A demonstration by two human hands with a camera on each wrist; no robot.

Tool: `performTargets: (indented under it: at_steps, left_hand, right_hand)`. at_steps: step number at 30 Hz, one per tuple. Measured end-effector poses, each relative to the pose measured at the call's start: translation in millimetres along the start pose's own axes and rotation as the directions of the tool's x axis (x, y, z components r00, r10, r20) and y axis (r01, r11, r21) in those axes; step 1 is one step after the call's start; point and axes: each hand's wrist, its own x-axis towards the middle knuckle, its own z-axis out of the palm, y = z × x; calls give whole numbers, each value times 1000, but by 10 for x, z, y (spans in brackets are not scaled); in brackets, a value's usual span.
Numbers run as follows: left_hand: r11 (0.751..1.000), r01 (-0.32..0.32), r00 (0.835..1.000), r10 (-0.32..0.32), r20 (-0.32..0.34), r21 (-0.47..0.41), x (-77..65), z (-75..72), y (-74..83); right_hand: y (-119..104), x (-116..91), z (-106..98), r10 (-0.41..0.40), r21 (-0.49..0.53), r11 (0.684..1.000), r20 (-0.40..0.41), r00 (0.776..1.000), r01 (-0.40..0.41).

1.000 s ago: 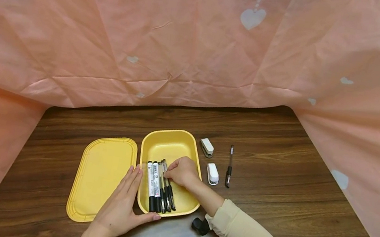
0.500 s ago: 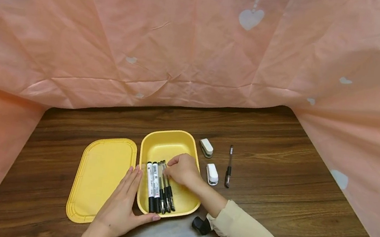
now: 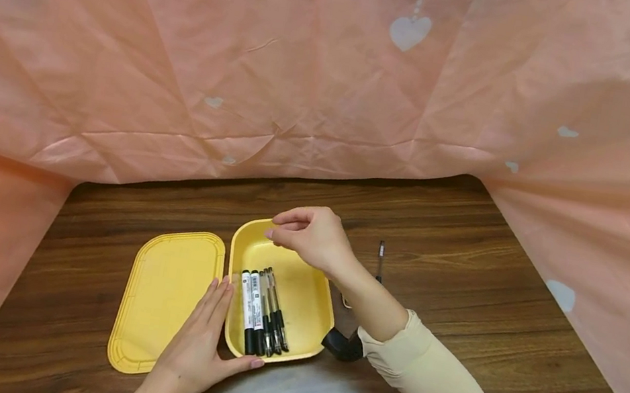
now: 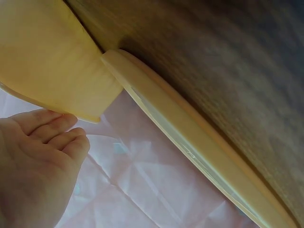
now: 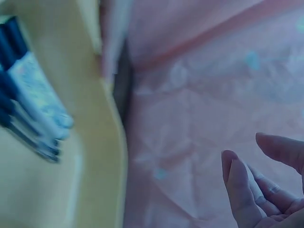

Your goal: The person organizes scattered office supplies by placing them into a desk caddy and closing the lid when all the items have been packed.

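Note:
Two white-and-black markers (image 3: 247, 305) and several clear-barrelled gel pens (image 3: 275, 320) lie side by side in the left part of a yellow box (image 3: 309, 318). My left hand (image 3: 193, 345) rests at the box's near left corner, fingers straight along the left side and thumb along the front rim. In the left wrist view, its fingertips (image 4: 71, 118) meet the box rim. Above the far end of the box hovers my right hand (image 3: 317, 241), holding nothing. The right wrist view shows its thumb (image 5: 280, 148) apart from the bent fingers.
A yellow lid (image 3: 167, 303) lies flat left of the box. Right of the box, one more pen (image 3: 381, 261) lies partly behind my right forearm, which also covers most of a white stapler (image 3: 345, 301). Pink curtains (image 3: 307, 87) with hearts enclose the wooden table (image 3: 480, 275).
My right hand has let go of a gel pen beside the others and risen toward the box's far end, now blocking the staplers from view. The left hand stays in place.

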Motion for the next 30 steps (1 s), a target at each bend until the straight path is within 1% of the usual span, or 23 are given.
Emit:
performTargets:
  at_steps: [4, 8, 12, 14, 16, 19, 22, 24, 27, 30]
  left_hand:
    - [1000, -2, 1000, 2, 4, 2, -1, -8, -5]
    - [1000, -1, 1000, 1, 3, 10, 2, -13, -17]
    - [1000, -3, 1000, 3, -2, 16, 8, -3, -27]
    - [1000, -2, 1000, 2, -4, 19, 9, 1, -27]
    - [1000, 1, 1000, -1, -1, 18, 9, 1, -25]
    - [1000, 5, 1000, -5, 0, 17, 10, -3, -19]
    - [1000, 6, 1000, -6, 0, 11, 12, -4, -11]
    - [1000, 9, 1000, -9, 0, 13, 10, -6, -7]
    - [1000, 12, 1000, -12, 3, 15, 8, -11, -9]
    - [1000, 14, 1000, -14, 0, 20, 7, -20, -9]
  right_hand:
    - [-173, -11, -172, -33, 55, 998, -23, 999, 34]
    - [-312, -20, -355, -41, 96, 994, -65, 997, 47]
    - [-389, -13, -554, -58, 134, 988, -110, 992, 72]
    - [-398, -8, -666, -66, 170, 981, -135, 989, 89]
    - [-383, -4, -794, -64, 217, 971, -160, 985, 98]
    - [-329, -10, -1005, -46, 298, 948, -224, 973, 113]
    - [-232, -29, -1227, -31, 345, 929, -292, 956, 135]
    - [-156, -51, -1353, -17, 364, 921, -318, 948, 139]
    - [-24, -92, -1497, 21, 330, 939, -336, 941, 97]
    - [131, -114, -1593, 77, 260, 966, -330, 941, 13]
